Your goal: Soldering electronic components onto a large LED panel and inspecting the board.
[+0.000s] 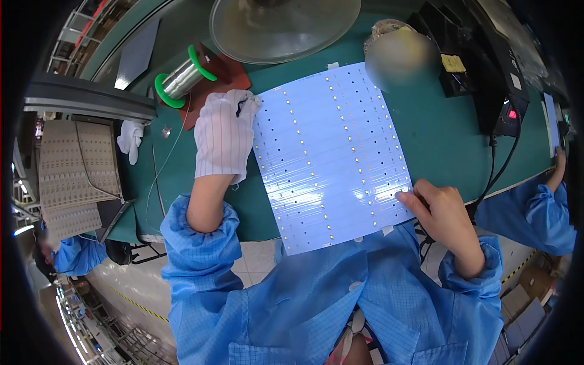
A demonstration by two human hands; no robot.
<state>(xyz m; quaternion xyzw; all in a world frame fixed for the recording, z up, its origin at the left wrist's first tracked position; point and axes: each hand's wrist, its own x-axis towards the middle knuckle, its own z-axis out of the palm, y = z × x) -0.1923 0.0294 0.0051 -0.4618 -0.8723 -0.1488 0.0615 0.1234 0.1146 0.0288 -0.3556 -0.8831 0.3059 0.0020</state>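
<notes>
Beige panel stack (79, 164): far left, rows of small marks, cable lying across it.
Co-worker (82, 255): lower left, blue sleeve, partly cut off by the dark rim.
White cloth (130, 140): crumpled, on green table (441, 140), just right of the stack.
Wire spool (185, 79): green flanges, silvery wire, thin strand trailing down-left across the table.
Reddish-brown stand (236, 72): beside and under the spool, near the gloved hand.
Left hand (225, 131): white striped glove, fingers bent, touching the panel's upper-left edge; can't tell if it grips, fingertips hidden.
Round greyish disc (286, 30): top, cut by the upper edge, kind unclear.
White LED panel (331, 158): centre, between both hands, slightly turned; columns of small yellowish LEDs, black dots, glare on lower half; lower end past table edge, in front of blue coat (316, 298).
Round thing (398, 55): upper right of the panel, blurred.
Right hand (447, 213): bare, pinching the panel's lower right edge, thumb on top face.
Black box (505, 112): right, red display, cables hanging down.
Co-worker's hand (559, 159): far right, by a pale-blue board (551, 121).
</notes>
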